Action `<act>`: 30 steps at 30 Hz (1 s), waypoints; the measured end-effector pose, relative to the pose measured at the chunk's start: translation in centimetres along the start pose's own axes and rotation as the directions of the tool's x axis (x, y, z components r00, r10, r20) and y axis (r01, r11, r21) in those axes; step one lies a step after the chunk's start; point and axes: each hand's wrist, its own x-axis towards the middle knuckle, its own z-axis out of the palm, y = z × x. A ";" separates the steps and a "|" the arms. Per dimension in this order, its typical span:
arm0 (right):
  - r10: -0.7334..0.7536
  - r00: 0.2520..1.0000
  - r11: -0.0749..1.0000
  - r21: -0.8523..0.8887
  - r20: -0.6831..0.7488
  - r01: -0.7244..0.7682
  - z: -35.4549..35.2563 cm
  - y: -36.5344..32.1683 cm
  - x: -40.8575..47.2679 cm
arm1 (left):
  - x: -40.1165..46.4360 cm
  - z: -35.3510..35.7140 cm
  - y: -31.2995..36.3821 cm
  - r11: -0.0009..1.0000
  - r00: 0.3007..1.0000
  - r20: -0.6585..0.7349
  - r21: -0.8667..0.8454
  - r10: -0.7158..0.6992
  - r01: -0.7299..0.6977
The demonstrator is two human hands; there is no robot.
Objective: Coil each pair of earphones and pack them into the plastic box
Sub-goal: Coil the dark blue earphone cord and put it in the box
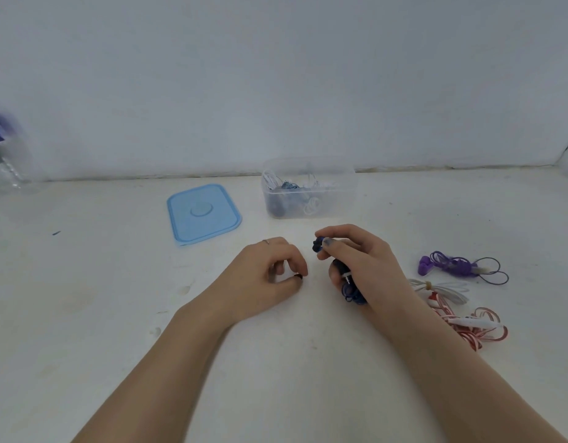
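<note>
The right hand (356,260) grips coiled dark blue earphones (351,289), largely hidden by curled fingers. The left hand (263,276) pinches a small dark piece, too tiny to identify.

On the white table (116,314), the clear plastic box (309,199) stands at the back against the wall, coiled earphones inside it. Its light blue lid (203,217) lies flat to its left. A purple earphone bundle (458,266) lies at the right, with the red-and-white earphones (471,324) nearer the viewer. A clear plastic bottle (4,155) stands far left.
</note>
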 end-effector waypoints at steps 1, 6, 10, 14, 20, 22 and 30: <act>0.004 1.000 1.000 -0.003 0.003 -0.004 0.0 0.0 0.0 | 0.0 0.0 0.1 1.000 1.000 -0.001 -0.001 0.001 -0.001; 0.013 1.000 1.000 -0.002 0.004 -0.013 0.1 0.0 0.1 | 0.0 0.0 0.3 0.997 0.998 -0.047 -0.071 -0.029 0.025; 0.000 1.000 1.000 -0.013 0.005 0.000 0.1 0.0 -0.1 | 0.1 0.2 0.5 0.991 0.995 -0.088 -0.125 -0.049 0.037; -0.021 1.000 0.998 -0.057 0.021 0.023 0.2 0.0 -0.1 | 0.1 0.3 0.9 0.991 0.992 -0.119 -0.130 -0.039 0.024; -0.079 0.997 0.986 -0.148 0.026 0.082 0.5 0.1 -0.4 | 0.1 0.5 1.0 0.978 0.987 -0.143 -0.204 -0.079 0.049; -0.101 0.995 0.980 -0.168 0.022 0.103 0.6 0.2 -0.5 | 0.1 0.5 1.0 0.974 0.985 -0.146 -0.221 -0.087 0.053; -0.169 0.985 0.957 -0.237 0.013 0.168 0.9 0.5 -0.6 | 0.1 0.5 0.8 0.957 0.979 -0.172 -0.282 -0.113 0.061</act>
